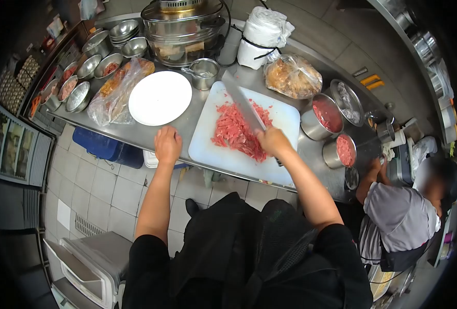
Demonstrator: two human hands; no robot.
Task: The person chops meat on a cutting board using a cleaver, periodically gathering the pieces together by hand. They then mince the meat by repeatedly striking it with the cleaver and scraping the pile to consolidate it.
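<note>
My right hand (273,141) is closed around the handle of a cleaver with a broad blade (245,106). The blade reaches across a pile of chopped red meat (230,133), its far end past the meat. Under the meat lies a white cutting board (204,139) at the counter's front edge. My left hand (167,143) rests at the counter edge, left of the board, its fingers curled with nothing visible in them. Just beyond it is a round white plate (160,98). Right of the board stand two metal pots of meat, one larger (313,127) and one smaller (332,155).
A steel steamer (182,36) and a small metal pan (204,76) stand behind the board. Bagged food lies to the left (110,105) and right (293,76). Several metal bowls (107,64) fill the left end. A co-worker (398,208) stands close at the right.
</note>
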